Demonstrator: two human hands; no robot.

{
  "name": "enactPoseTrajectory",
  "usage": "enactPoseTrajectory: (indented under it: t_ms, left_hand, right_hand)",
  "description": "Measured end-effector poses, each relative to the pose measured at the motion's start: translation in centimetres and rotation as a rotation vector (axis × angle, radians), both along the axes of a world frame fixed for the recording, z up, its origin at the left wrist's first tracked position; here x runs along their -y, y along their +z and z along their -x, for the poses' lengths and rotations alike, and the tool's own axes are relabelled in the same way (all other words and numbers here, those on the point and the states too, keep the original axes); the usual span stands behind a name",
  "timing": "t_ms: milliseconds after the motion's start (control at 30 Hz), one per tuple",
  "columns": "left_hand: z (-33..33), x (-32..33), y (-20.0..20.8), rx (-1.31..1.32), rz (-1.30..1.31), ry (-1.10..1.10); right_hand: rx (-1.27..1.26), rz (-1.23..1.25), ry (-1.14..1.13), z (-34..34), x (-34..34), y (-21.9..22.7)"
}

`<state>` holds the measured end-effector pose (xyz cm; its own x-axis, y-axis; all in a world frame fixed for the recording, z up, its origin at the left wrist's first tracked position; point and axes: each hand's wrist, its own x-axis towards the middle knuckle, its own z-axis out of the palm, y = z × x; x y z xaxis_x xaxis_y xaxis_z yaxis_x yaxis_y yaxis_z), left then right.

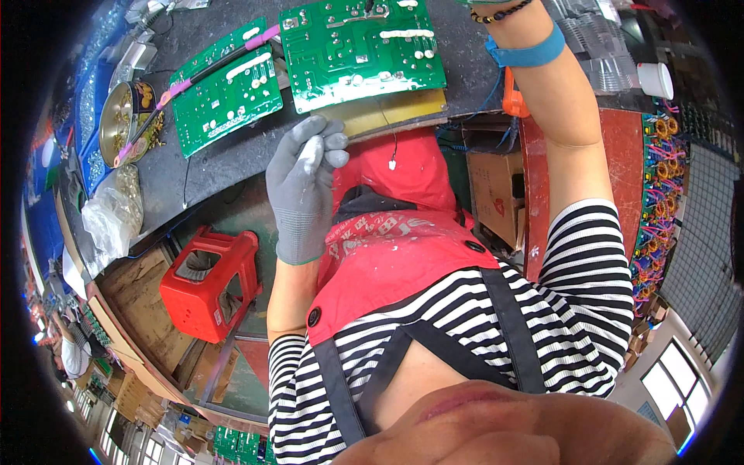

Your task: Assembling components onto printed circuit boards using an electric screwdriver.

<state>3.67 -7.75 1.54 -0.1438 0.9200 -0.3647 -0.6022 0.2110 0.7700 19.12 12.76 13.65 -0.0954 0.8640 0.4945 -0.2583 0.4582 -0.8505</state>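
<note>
My left hand (304, 174), in a grey glove with whitened fingertips, hangs at the near left corner of a large green circuit board (364, 58). Its fingers are curled together; whatever may be between them I cannot make out. The board lies solder side up, over a yellowish plate (395, 115), with white blobs along it. A dark thin tip (368, 7) meets the board at the upper edge of view. From the right my forearm, with a blue wrist strap (531, 51) and beaded bracelet, reaches past the upper edge; the right hand's fingers are cut off. Left of it lies a second green board (225, 97).
A black rod with pink ends (221, 68) slants across the second board. Left of that stand a round metal tin (122, 116) and a clear plastic bag (115, 213). An orange handle (511, 94) and white cup (656, 80) are rightward. A red stool (209, 283) is below.
</note>
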Motion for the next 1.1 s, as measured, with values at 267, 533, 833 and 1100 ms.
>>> enactPoseTrajectory:
  t_ms: [267,533,833,1100]
  left_hand:
    - [0.7,-1.1,0.0,-0.137,0.002,0.099]
    - [0.7,-2.0,0.4,-0.188,-0.012,0.091]
    - [0.5,-2.3,0.1,-0.221,-0.066,0.117]
    - [0.5,-1.7,-0.6,-0.218,-0.038,0.183]
  right_hand:
    - [0.043,0.012,0.010,1.1,-1.3,-1.1]
    - [0.044,-0.131,0.050,1.2,-1.8,-2.0]
    - [-0.042,0.040,0.060,1.9,0.4,-2.0]
    - [-0.029,0.007,0.019,3.5,0.5,-3.0]
